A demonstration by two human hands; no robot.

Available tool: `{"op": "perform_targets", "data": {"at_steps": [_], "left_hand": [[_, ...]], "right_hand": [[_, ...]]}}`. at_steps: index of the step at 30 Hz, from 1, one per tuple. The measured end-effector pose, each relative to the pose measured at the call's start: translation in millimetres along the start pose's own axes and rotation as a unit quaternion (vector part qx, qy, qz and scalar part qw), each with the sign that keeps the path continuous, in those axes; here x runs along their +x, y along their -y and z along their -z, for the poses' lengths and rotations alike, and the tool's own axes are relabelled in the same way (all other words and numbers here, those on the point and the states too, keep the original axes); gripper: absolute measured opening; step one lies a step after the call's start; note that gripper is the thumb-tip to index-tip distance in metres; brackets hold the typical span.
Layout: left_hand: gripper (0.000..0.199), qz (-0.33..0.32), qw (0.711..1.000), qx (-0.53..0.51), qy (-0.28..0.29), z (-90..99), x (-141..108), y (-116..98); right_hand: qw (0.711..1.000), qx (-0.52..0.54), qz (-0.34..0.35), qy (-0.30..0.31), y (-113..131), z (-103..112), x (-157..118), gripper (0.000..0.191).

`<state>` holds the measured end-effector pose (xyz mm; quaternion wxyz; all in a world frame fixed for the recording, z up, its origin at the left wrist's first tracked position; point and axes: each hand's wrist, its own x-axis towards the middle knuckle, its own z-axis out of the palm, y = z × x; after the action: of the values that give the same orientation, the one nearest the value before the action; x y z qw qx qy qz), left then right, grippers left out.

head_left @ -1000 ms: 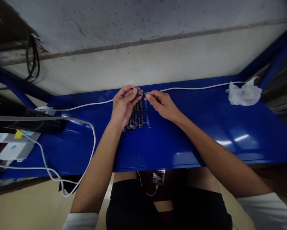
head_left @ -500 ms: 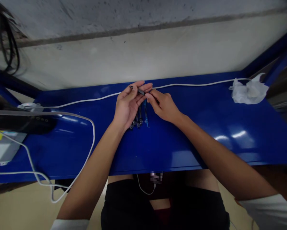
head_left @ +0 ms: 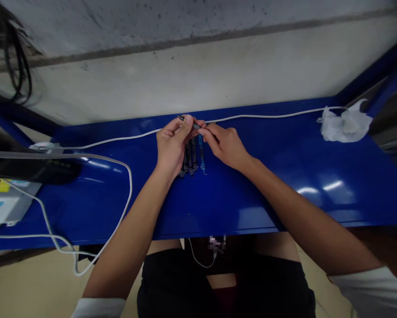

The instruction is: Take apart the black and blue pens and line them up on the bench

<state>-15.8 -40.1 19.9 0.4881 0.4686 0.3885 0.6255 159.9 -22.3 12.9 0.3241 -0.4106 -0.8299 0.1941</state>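
A dark pen with a grey part (head_left: 196, 126) is held between my two hands above the blue table. My left hand (head_left: 175, 143) pinches its pointed end between thumb and fingers, the dark tip sticking out at the upper left. Fingers of my right hand (head_left: 225, 143) close on the other end, which they mostly hide. Below the hands, several dark pens (head_left: 194, 157) lie side by side on the table, partly covered by my left hand. Just right of them lies a blue pen (head_left: 201, 154).
White cables (head_left: 131, 176) loop over the left of the blue table (head_left: 218, 203), and one runs along its back. A black device (head_left: 52, 170) and a white box (head_left: 9, 205) stand at the left. A crumpled plastic bag (head_left: 346, 123) lies at the back right.
The fingers of my left hand have curled in around the pen, where they were more spread before. More of the dark pens shows below. My right hand has barely moved.
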Motion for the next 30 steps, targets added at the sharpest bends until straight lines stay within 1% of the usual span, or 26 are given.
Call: {"op": "perform_targets", "data": {"at_steps": [3,6,8,9,11,13,15,17,21,23,25,26,27,30], "left_hand": [[0.037,-0.001,0.999,0.027,-0.032,1.8,1,3],[0.045,-0.007,0.997,0.046,-0.068,3.0,3,7],[0.045,-0.007,0.996,0.04,-0.081,3.1,4,9],[0.041,-0.003,0.997,0.03,-0.074,3.0,4,9],[0.033,0.009,0.999,0.007,-0.038,2.8,3,7],[0.032,0.018,1.0,-0.009,0.006,3.0,2,3],[0.034,0.015,0.999,-0.018,0.027,3.5,0,0],[0.03,0.009,0.999,-0.021,0.023,3.9,0,-1],[0.022,-0.013,1.0,0.002,-0.012,3.7,2,5],[0.024,-0.023,0.999,0.027,-0.037,4.1,4,10],[0.027,-0.026,0.997,0.047,-0.059,5.2,7,13],[0.029,-0.024,0.997,0.05,-0.058,5.9,7,14],[0.031,-0.02,0.998,0.045,-0.045,6.6,8,14],[0.038,-0.013,0.999,-0.009,0.03,7.6,7,11]], "right_hand": [[1.0,-0.002,0.013,-0.005,0,-1,-1,0.047],[1.0,-0.023,0.016,0.007,0,-2,-2,0.048],[0.999,-0.034,0.016,0.019,-1,-3,-2,0.047],[0.999,-0.036,0.016,0.021,-1,-4,-3,0.047],[0.999,-0.035,0.019,0.021,-3,-4,-3,0.046],[0.999,-0.032,0.018,0.014,-5,-4,-3,0.047],[1.0,-0.026,0.016,0.005,-7,-3,-4,0.047],[1.0,-0.02,0.017,-0.001,-8,-3,-4,0.049],[0.999,-0.033,0.015,0.003,-9,-3,-6,0.052],[0.999,-0.048,0.019,0.006,-11,-5,-6,0.052],[0.998,-0.048,0.04,-0.008,-14,-8,-7,0.05],[0.997,-0.041,0.055,-0.023,-15,-10,-6,0.049],[0.996,-0.03,0.068,-0.04,-17,-12,-6,0.048],[0.992,0.003,0.086,-0.09,-21,-15,-5,0.043]]}}
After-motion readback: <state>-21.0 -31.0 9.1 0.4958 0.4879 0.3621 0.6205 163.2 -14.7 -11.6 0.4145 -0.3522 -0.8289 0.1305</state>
